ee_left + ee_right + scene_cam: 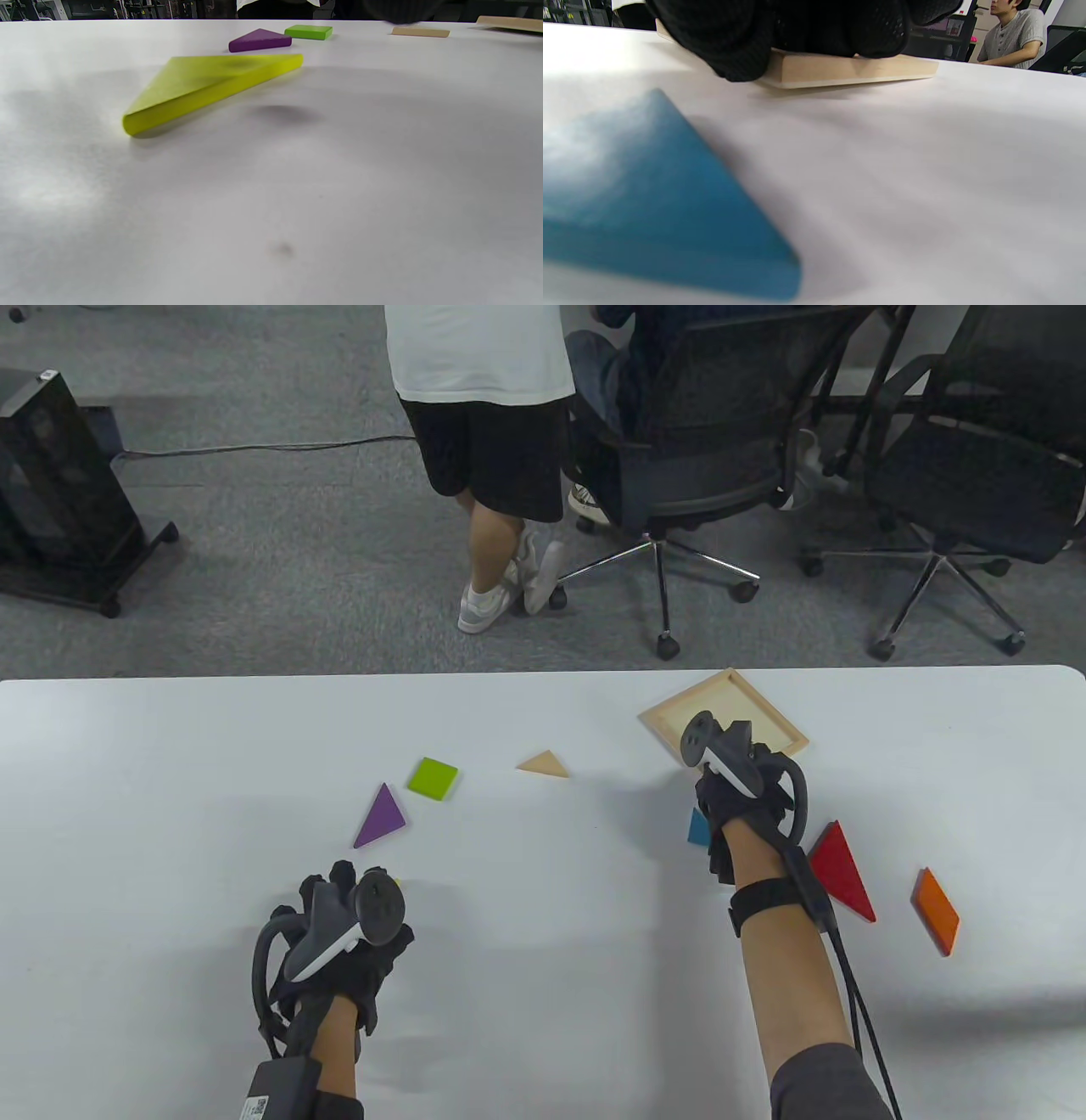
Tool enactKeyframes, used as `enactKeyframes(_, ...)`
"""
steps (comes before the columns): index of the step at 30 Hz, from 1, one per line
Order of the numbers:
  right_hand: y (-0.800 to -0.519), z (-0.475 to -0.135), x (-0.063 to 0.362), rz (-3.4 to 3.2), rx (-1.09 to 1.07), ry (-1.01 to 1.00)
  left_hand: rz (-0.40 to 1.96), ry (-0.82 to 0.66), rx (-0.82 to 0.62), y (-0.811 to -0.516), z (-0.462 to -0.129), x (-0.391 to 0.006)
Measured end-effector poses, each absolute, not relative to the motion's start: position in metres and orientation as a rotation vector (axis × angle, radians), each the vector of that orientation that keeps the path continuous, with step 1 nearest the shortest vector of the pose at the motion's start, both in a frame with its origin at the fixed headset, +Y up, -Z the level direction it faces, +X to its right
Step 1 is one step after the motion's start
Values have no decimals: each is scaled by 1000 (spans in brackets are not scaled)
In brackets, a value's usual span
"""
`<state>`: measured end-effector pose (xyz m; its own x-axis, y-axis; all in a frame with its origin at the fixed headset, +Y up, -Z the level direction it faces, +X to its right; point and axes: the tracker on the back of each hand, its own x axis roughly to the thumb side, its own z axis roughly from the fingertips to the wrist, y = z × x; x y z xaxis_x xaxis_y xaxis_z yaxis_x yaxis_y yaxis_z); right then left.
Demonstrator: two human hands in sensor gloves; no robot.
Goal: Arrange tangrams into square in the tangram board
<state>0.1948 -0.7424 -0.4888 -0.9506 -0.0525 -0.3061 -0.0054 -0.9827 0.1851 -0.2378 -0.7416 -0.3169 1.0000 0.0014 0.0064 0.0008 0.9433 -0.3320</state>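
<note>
The wooden tangram board [747, 704] lies at the table's far right, empty where it shows. My right hand [736, 780] is on its near corner; in the right wrist view the gloved fingers [734, 51] curl over the board's edge [857, 70]. A blue triangle [649, 203] lies just behind that hand, half hidden [697, 827]. My left hand [348, 912] hovers at the near left with loosely curled fingers, holding nothing. A yellow triangle [203, 84] lies flat just beyond it. Purple triangle [380, 817], green square [433, 777] and tan triangle [543, 764] lie mid-table.
A red triangle [840, 869] and an orange parallelogram [935, 912] lie right of my right forearm. Beyond the table's far edge stand a person [484, 458], office chairs [704, 475] and a black unit [51, 492] on the floor.
</note>
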Motion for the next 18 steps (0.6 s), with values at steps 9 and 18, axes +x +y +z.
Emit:
enactKeyframes(9,-710,-471,205,-3142,358,-195,9,-5,-312,-735,-316,-242)
enactKeyframes(18,-671,-426,184,-3199,1,61,3,-21,-296,-725,-314,-238)
